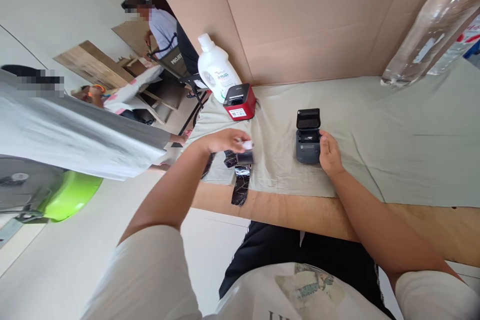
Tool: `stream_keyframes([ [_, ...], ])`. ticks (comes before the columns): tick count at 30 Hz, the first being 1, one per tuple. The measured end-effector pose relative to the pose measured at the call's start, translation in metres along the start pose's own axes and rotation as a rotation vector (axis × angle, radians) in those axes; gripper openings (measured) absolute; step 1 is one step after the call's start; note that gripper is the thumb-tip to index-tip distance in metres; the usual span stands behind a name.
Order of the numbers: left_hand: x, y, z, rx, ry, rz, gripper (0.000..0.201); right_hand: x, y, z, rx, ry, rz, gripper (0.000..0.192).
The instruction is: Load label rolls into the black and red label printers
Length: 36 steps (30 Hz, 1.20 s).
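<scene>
A small dark grey label printer [308, 140] lies on the grey cloth [393, 145] with its lid flipped open. My right hand [330, 154] rests against the printer's right side, steadying it. My left hand [228, 140] hovers left of the printer, fingers pinched on a small white roll [247, 145]. Just below that hand a black wrapper [241, 180] lies crumpled, hanging over the table's wooden edge [300, 210].
A red and black device [239, 102] and a white bottle [216, 67] stand at the back left. Brown cardboard [311, 20] walls the rear. A clear plastic bottle [427, 30] leans at the right. Other people sit and stand at the left.
</scene>
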<state>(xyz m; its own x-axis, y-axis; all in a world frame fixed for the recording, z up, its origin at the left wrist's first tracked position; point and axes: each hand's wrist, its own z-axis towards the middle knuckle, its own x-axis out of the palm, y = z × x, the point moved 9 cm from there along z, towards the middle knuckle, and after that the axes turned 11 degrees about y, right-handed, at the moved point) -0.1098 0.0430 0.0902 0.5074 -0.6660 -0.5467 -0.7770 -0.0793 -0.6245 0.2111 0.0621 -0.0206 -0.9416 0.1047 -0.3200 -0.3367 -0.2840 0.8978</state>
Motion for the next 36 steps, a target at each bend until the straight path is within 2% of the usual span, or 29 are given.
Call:
stream_keyframes([
  [3, -0.007, 0.066, -0.043, -0.236, -0.001, 0.187, 0.042, 0.001, -0.001, 0.000, 0.018, 0.006, -0.008, 0.072],
  [6, 0.008, 0.110, -0.058, -0.333, -0.047, 0.266, 0.036, 0.002, -0.001, 0.001, 0.041, 0.029, -0.013, 0.071],
  [9, 0.026, 0.132, -0.059, -0.393, -0.122, 0.373, 0.027, 0.001, -0.002, 0.001, 0.048, 0.036, -0.012, 0.073],
  [12, 0.035, 0.136, -0.057, -0.415, -0.128, 0.434, 0.026, 0.000, -0.003, 0.000, 0.044, 0.025, 0.001, 0.073],
  [14, 0.028, 0.130, -0.056, -0.415, -0.162, 0.426, 0.024, 0.000, -0.004, 0.000, 0.039, 0.021, 0.010, 0.070],
  [16, 0.011, 0.120, -0.054, -0.420, -0.276, 0.410, 0.023, 0.000, -0.005, 0.000, 0.040, 0.019, 0.016, 0.067],
  [18, -0.005, 0.107, -0.046, -0.406, -0.418, 0.423, 0.032, 0.000, -0.006, 0.000, 0.048, 0.018, 0.014, 0.066],
  [20, -0.012, 0.099, -0.029, -0.370, -0.482, 0.428, 0.041, 0.000, -0.007, 0.000, 0.057, 0.025, 0.012, 0.065],
  [24, -0.013, 0.101, 0.013, -0.332, -0.397, 0.354, 0.044, 0.000, -0.009, 0.001, 0.056, 0.033, 0.022, 0.065],
  [27, -0.023, 0.092, 0.026, -0.283, -0.375, 0.290, 0.039, 0.001, -0.009, 0.002, 0.043, 0.024, 0.013, 0.067],
  [29, -0.027, 0.068, 0.030, -0.121, -0.343, 0.082, 0.041, 0.002, -0.009, 0.002, 0.044, 0.016, 0.003, 0.069],
  [31, -0.019, 0.029, 0.036, 0.101, -0.230, -0.212, 0.048, 0.002, -0.009, 0.002, 0.047, 0.001, 0.004, 0.070],
  [33, 0.002, -0.016, 0.047, 0.262, -0.053, -0.413, 0.054, 0.002, -0.008, 0.002, 0.048, -0.003, 0.021, 0.069],
  [35, 0.031, -0.057, 0.064, 0.336, 0.101, -0.464, 0.051, 0.001, -0.009, 0.001, 0.055, 0.001, 0.048, 0.066],
  [36, 0.044, -0.075, 0.075, 0.363, 0.135, -0.454, 0.046, 0.001, -0.010, 0.001, 0.062, 0.003, 0.062, 0.065],
])
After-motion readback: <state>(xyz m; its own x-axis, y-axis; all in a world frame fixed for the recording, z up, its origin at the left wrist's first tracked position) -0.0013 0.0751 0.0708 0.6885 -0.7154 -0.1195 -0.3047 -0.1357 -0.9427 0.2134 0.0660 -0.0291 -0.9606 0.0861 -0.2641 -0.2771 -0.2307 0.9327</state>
